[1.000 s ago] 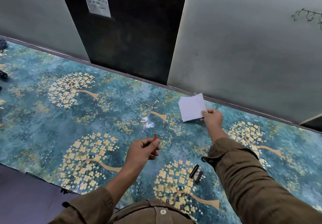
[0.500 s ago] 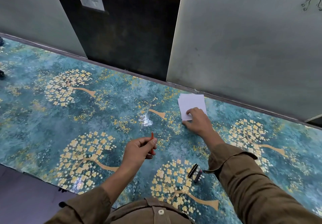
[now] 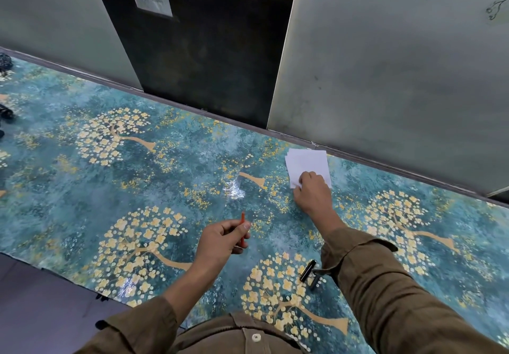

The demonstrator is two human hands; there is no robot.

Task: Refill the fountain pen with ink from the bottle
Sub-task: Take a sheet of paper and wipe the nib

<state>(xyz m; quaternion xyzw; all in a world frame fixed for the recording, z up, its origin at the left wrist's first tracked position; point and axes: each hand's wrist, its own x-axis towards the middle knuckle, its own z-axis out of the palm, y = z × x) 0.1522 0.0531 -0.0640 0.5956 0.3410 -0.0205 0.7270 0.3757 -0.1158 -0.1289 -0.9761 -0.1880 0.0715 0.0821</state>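
My left hand (image 3: 220, 240) hovers over the middle of the table and grips a thin red stick-like pen part (image 3: 242, 220), which points up and away from me. My right hand (image 3: 314, 194) reaches to the far side, where its curled fingers hold the near corner of some white paper sheets (image 3: 308, 162) lying flat by the wall. Two black pen pieces (image 3: 308, 270) lie side by side near my right sleeve, partly hidden by the cuff. No ink bottle is in view.
A blue-green tablecloth (image 3: 137, 188) with golden tree patterns covers the table. Grey wall panels and a dark panel (image 3: 214, 50) rise right behind the far edge. Some dark objects (image 3: 5, 64) sit at the far left edge. The floor shows at the near left.
My right hand brought the lifted paper down flat onto the table by the wall and stays on its near corner. My left hand with the red part has hardly moved.
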